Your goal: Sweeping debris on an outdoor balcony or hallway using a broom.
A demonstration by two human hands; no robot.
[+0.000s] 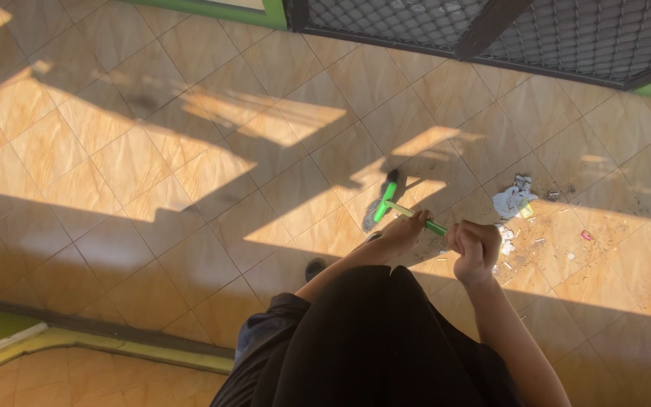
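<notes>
Two hands, left [403,232], right [475,249], gripping one green broom [386,202]; one crumpled paper [512,197]

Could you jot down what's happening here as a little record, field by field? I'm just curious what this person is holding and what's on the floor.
Left hand: left hand grips the broom handle, lower down
Right hand: right hand grips the same handle, higher up
Tool: green broom head resting on the floor
Floor: tan tiled floor, patches of sunlight and shadow
Litter: crumpled paper and small scraps to the person's right
Behind: dark mesh gate along the top edge
</notes>
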